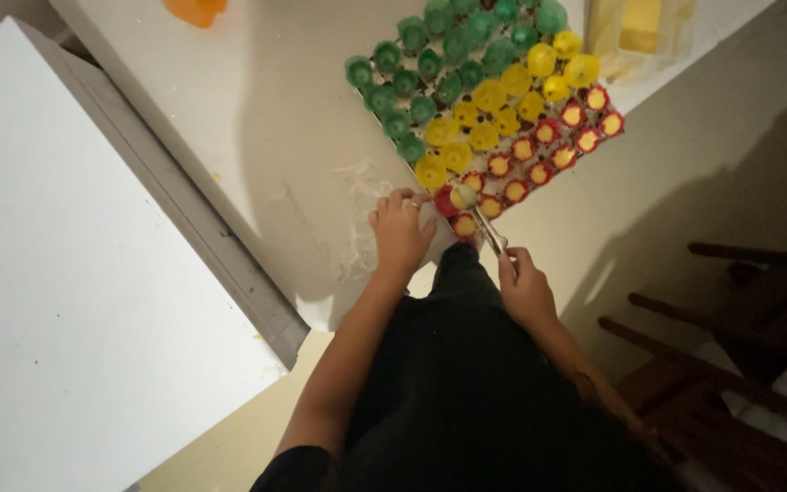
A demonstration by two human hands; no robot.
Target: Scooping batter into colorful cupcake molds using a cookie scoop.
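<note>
Seen from above, mid-frame: left hand [400, 230] pressed palm-down, fingers loosely curled, on the near corner of a tray [483, 109] of small green, yellow and red cups. Right hand [525, 288] closed around the handle of a metal spoon [477, 214], its bowl over a red cup at the tray's lower edge. White counter [257, 118] beneath; orange object [195, 9] top left.

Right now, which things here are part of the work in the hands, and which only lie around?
In use:
- tray of green, yellow and red cups
- metal spoon, held in the right hand
- left hand, resting at the tray's near edge

Lying about:
- orange thing at the table's far edge
- yellowish container
- dark wooden chair
</note>
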